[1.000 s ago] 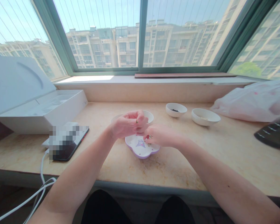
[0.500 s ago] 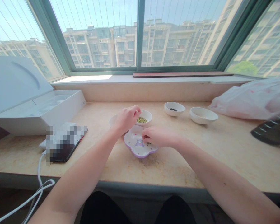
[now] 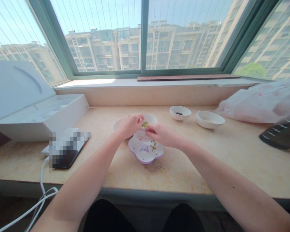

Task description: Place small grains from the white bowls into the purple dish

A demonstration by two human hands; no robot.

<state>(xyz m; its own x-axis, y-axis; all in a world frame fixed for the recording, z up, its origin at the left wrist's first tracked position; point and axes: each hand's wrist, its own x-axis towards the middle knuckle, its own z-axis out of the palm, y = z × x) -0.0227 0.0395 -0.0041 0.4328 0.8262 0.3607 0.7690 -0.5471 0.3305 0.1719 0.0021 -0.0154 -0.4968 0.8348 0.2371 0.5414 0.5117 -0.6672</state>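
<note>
Right hand (image 3: 164,135) higher, above flower-shaped plate (image 3: 157,157)

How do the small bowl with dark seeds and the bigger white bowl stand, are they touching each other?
Apart: the head view shows the small bowl with dark seeds and the bigger white bowl side by side, with a plain gap between them.

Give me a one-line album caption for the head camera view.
Left hand and right hand meet over a flower-shaped plate beside a bowl of green grains.

The right hand (image 3: 163,135) pinches above a flower-shaped plate (image 3: 147,162), the left hand (image 3: 129,126) beside a bowl of green grains (image 3: 151,118).
</note>
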